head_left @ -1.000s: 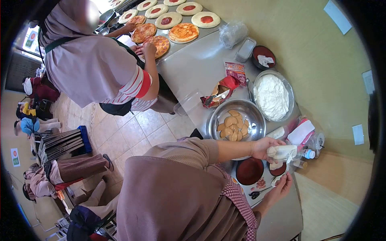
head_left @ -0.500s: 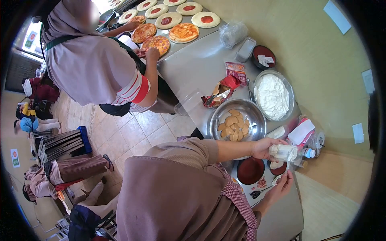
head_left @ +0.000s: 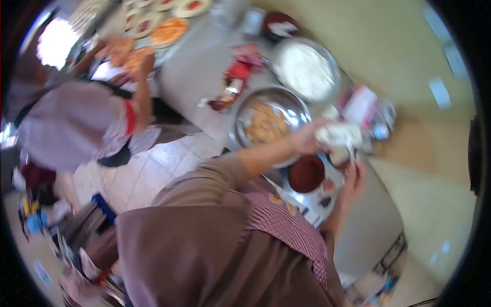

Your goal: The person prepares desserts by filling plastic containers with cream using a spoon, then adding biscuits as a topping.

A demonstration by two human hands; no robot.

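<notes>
My left hand point(head_left: 308, 139) is closed around a clear cup point(head_left: 337, 135) with white cream in it, tilted on its side above the table. Close by, my right hand point(head_left: 354, 179) pinches a slim spoon-like utensil point(head_left: 352, 152) that reaches up to the cup's mouth and carries white cream; blur hides its exact shape. Beneath the hands are a dark red-brown round dish point(head_left: 306, 174) and a second, partly covered one. A steel bowl point(head_left: 236, 123) holding flat tan biscuits stands beside my left forearm. Behind it sits a clear bowl point(head_left: 333, 77) heaped with white cream.
A torn red packet point(head_left: 238, 71) lies on the steel table point(head_left: 189, 77). Pink-and-white packaging point(head_left: 360, 105) and bottles stand near the wall. Another person point(head_left: 71, 123) works at the far left beside pizzas topped with sauce point(head_left: 169, 31). A dark bowl point(head_left: 280, 25) sits at the back.
The whole view has shifted and blurred as my head turned, so the table's things appear further left and higher. Both hands keep their holds, with the utensil still at the cup's mouth.
</notes>
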